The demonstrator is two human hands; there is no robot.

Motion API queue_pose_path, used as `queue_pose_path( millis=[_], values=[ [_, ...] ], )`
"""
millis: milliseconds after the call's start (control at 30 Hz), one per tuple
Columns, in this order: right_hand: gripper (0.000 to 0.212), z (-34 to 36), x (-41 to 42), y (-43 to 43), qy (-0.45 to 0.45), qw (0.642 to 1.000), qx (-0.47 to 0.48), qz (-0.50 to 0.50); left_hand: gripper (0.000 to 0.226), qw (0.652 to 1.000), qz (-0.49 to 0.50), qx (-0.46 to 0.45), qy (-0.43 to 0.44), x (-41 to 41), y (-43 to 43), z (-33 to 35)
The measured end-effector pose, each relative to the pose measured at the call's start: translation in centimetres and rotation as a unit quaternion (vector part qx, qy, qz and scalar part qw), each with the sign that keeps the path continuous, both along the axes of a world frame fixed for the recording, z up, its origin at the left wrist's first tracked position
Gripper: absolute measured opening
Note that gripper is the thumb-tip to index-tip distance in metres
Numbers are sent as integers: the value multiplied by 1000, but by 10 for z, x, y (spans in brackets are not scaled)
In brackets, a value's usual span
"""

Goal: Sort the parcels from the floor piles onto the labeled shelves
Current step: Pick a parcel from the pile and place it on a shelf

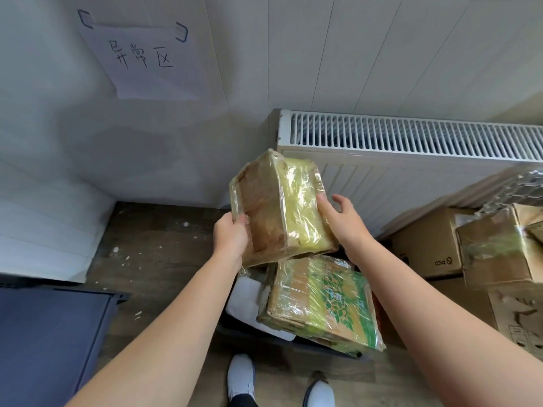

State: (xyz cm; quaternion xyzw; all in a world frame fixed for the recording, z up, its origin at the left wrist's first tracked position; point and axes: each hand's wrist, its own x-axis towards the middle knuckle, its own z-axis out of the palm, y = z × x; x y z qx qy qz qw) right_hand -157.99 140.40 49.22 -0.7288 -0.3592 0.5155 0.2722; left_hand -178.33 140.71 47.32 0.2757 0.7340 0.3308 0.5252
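I hold a yellow-and-brown parcel (279,207) wrapped in clear film, tilted, in front of me above the floor pile. My left hand (230,236) grips its lower left edge, thumb on the near face. My right hand (338,218) presses against its right side with fingers spread and mostly straight. Right below lies a second film-wrapped box with a green leaf print (323,304), resting on a dark bin (264,336) that also holds a white packet (249,301).
A white radiator (411,160) runs along the wall at the right. Brown cartons (426,242) and another wrapped box (499,248) are stacked at the right. A handwritten paper sign (141,57) is taped to the wall. A dark blue crate (50,342) sits at lower left. My shoes (241,377) stand below.
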Motion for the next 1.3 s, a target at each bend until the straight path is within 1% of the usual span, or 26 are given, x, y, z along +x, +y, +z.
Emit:
queue_pose_path(
  millis=[33,67,100,133,233,267,300,333,367,433,500,533,600,667,733,800,867,967,1067,1133,1200,1233,1300],
  values=[
    [82,-1,3,-1,59,998,-34,-10,24,1000,-7,1,-11,2,0,0],
    [76,-1,4,-2,101,994,-48,-17,27,1000,-24,3,-5,4,1,0],
    [62,-1,4,-2,114,992,-42,-26,30,999,-45,2,14,6,2,1],
    [51,0,2,-1,95,995,-23,-31,34,997,-68,-4,47,10,3,2],
    [41,-3,-3,0,9,999,35,-27,56,978,-111,-39,173,20,7,8],
    [36,-1,-4,0,-1,999,50,-19,54,972,-110,-28,207,23,6,12],
    [34,0,-6,1,-14,998,65,-10,46,970,-98,-3,222,26,5,17],
    [35,2,-6,2,-33,997,77,-1,37,974,-82,27,209,28,5,20],
    [37,4,-8,3,-55,994,91,12,33,982,-64,51,168,31,5,25],
    [39,11,-13,2,-103,986,124,39,33,994,-38,69,80,36,3,36],
    [37,17,-17,-1,-148,974,153,73,35,997,17,66,27,34,4,45],
    [35,19,-18,-4,-168,967,167,97,38,997,57,50,-8,30,6,49],
    [30,23,-17,-12,-200,950,194,143,47,989,115,-19,-95,18,13,55],
    [24,25,-13,-20,-220,931,228,183,54,976,105,-100,-160,5,16,63],
    [17,27,-9,-26,-221,915,255,222,55,973,45,-153,-165,-2,16,71],
    [22,30,-8,-29,-212,901,273,262,45,973,-7,-182,-141,-6,11,77],
    [23,35,-7,-28,-203,893,276,291,36,970,-17,-193,-146,-10,5,80],
    [25,44,-6,-24,-202,890,257,316,33,970,-2,-163,-183,-19,-3,80],
    [27,49,-7,-21,-187,897,231,328,23,982,9,-86,-168,-25,-9,80],
    [26,54,-11,-19,-150,915,204,315,15,989,8,-45,-138,-30,-11,81],
    [24,62,-18,-14,-120,935,197,271,11,992,7,-26,-127,-38,-12,82],
    [24,66,-21,-10,-126,940,204,243,12,991,3,-25,-131,-42,-13,82],
    [27,71,-26,0,-174,943,207,195,18,988,-9,-24,-150,-50,-18,84]
  ],
)
